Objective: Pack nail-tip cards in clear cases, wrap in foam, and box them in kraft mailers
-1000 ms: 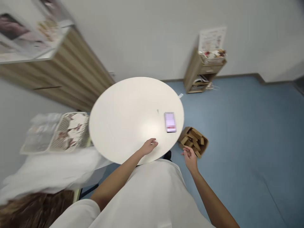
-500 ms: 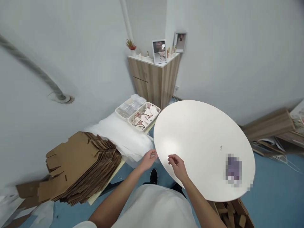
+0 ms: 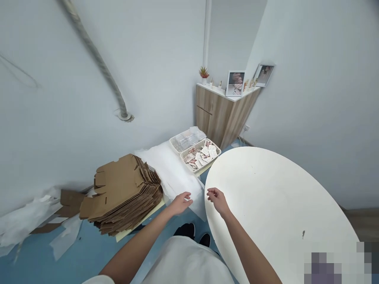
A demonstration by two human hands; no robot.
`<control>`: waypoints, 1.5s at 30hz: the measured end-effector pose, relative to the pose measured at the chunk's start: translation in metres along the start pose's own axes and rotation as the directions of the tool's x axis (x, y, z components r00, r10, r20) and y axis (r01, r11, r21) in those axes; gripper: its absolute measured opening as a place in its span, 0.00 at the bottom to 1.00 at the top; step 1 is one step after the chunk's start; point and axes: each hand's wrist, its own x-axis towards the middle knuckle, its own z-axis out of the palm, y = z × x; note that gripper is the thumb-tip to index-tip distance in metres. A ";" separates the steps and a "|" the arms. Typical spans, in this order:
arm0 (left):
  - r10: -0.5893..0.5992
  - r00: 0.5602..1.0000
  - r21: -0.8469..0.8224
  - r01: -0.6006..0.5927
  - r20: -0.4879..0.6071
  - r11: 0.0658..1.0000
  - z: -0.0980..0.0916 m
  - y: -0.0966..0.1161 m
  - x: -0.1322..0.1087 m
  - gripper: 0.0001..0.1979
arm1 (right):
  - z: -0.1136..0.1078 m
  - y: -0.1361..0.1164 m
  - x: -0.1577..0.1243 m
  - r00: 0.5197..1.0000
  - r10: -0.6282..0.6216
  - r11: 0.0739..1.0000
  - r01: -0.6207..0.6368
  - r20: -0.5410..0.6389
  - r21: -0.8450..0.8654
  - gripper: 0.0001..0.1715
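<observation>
White wrapping sheet (image 3: 166, 173) lies just beside the empty, loosely spread left hand (image 3: 181, 202)

You're standing in a small packing room: flat cardboard boxes (image 3: 124, 193) stacked by the wall, baskets of little packets (image 3: 207, 162), white wrapping sheets (image 3: 168, 173), a round white table (image 3: 266, 197), blue floor (image 3: 44, 264).

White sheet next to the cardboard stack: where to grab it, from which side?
Probably the near edge of the white sheet, where it droops down by the left hand. Come from the front, thumb on top, fingers beneath. It looks thin and lies flat, so only that overhang offers a lip.
</observation>
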 end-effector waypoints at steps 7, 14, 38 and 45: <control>0.009 0.996 -0.025 -0.012 -0.087 1.000 -0.026 0.024 0.045 0.27 | 0.004 0.006 0.033 0.988 0.040 0.994 -0.025 0.147 -0.103 0.11; 0.086 0.994 0.008 -0.086 -0.070 0.996 -0.045 0.031 0.119 0.20 | 0.013 0.005 0.094 0.992 0.116 0.990 -0.111 0.055 -0.090 0.12; 0.263 0.962 0.252 -0.272 0.070 0.929 -0.015 0.045 0.303 0.20 | 0.039 -0.002 0.235 0.972 -0.142 0.755 -0.016 -0.187 -0.656 0.31; 0.222 0.975 0.149 -0.221 0.013 0.964 -0.011 0.041 0.304 0.18 | 0.045 0.000 0.233 0.981 -0.072 0.794 -0.053 -0.181 -0.605 0.31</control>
